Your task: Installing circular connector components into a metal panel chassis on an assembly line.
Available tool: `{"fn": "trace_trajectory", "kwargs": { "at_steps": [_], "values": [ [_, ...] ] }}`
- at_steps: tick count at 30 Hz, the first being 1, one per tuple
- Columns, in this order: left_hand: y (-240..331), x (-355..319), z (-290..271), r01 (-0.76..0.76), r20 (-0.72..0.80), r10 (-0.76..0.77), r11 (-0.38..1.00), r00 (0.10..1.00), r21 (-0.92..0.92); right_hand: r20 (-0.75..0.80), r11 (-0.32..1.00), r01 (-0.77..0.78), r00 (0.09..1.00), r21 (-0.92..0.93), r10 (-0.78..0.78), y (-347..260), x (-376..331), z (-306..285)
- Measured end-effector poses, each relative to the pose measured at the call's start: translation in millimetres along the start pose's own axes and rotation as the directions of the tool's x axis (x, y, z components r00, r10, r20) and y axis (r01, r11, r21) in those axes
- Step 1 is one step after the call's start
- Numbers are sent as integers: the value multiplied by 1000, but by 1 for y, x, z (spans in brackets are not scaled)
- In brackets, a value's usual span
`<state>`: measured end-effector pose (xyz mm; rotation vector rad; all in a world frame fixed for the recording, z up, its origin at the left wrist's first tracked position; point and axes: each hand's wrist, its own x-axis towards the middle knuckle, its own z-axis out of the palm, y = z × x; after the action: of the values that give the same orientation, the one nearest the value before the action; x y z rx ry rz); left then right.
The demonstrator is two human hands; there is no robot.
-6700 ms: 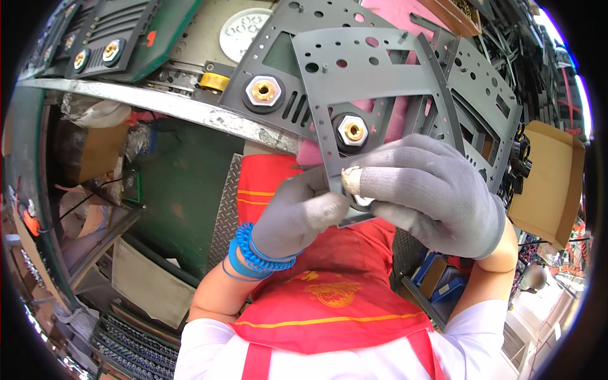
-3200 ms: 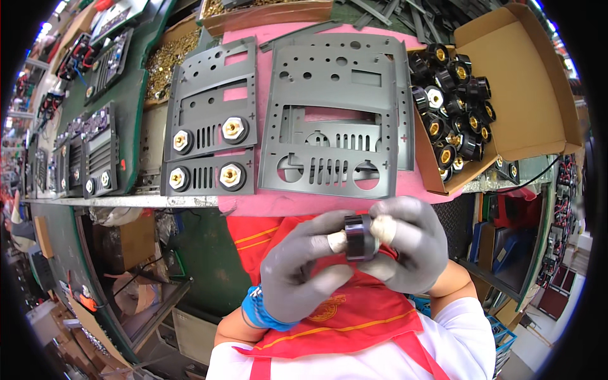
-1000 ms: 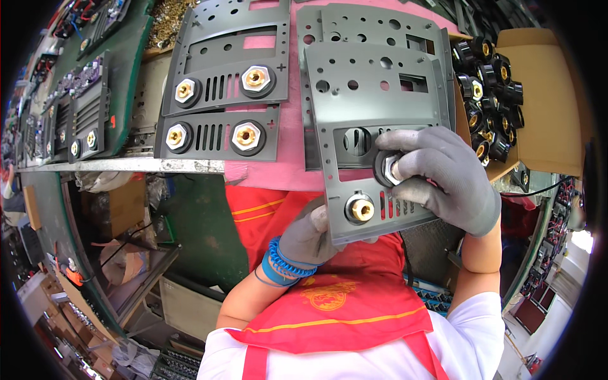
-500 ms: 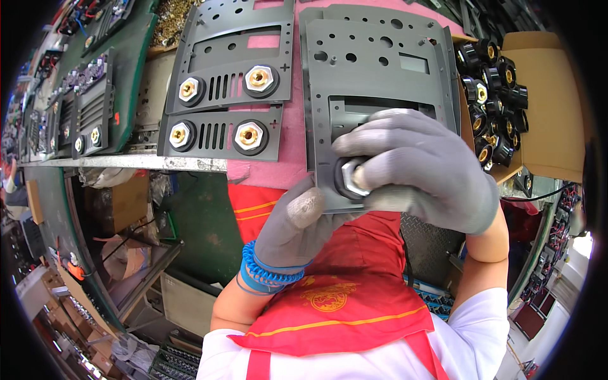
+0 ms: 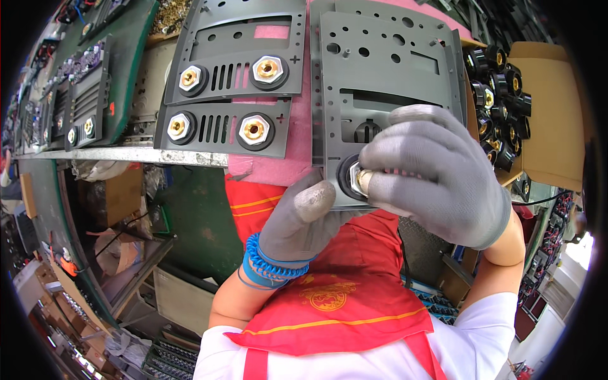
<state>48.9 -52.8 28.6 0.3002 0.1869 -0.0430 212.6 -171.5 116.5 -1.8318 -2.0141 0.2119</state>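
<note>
A dark grey metal panel (image 5: 380, 76), punched with round holes and rectangular cutouts, lies in front of me with its near edge at the bench edge. At its near left corner sits a black round collar with a silver hex nut (image 5: 356, 179). My right hand (image 5: 437, 177), in a grey glove, has its fingertips closed on that nut. Gloved in grey too, my left hand (image 5: 301, 218) grips the panel's near edge, thumb by the corner; its other fingers are hidden below. The right fingers cover the panel's near right part.
On the left, two grey panels (image 5: 244, 95) bearing brass-centred hex nuts overlap on pink foam (image 5: 250, 166). At right, an open cardboard box (image 5: 544, 114) stands beside a heap of black terminal knobs (image 5: 500, 95). Further panels with circuit boards (image 5: 88, 95) lie on a green bench at far left.
My right fingers have shifted around the hex nut and blur less. The left hand keeps its grip on the panel edge. The whole view has moved slightly.
</note>
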Motion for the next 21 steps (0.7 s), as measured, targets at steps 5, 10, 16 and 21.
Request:
{"fn": "trace_trajectory", "kwargs": {
  "at_steps": [5, 10, 16, 21],
  "values": [
    [2, 3, 6, -15, -21, 16, 999, 1000, 52, -29, 997, -52, 998, 55, 54, -2, -1, 1],
    [-1, 3, -4, 33, 4, -33, 999, 999, 9, -7, 998, -33, 999, -47, 33, -1, 3, 5],
    [-1, 6, 3, 58, 27, -60, 996, 998, 64, 147, 988, -82, 984, -128, 101, -4, 7, 4],
    [3, 2, -5, 54, -61, -49, 996, 997, 74, 24, 998, -45, 999, -50, 47, 1, 1, -3]
  ]
}}
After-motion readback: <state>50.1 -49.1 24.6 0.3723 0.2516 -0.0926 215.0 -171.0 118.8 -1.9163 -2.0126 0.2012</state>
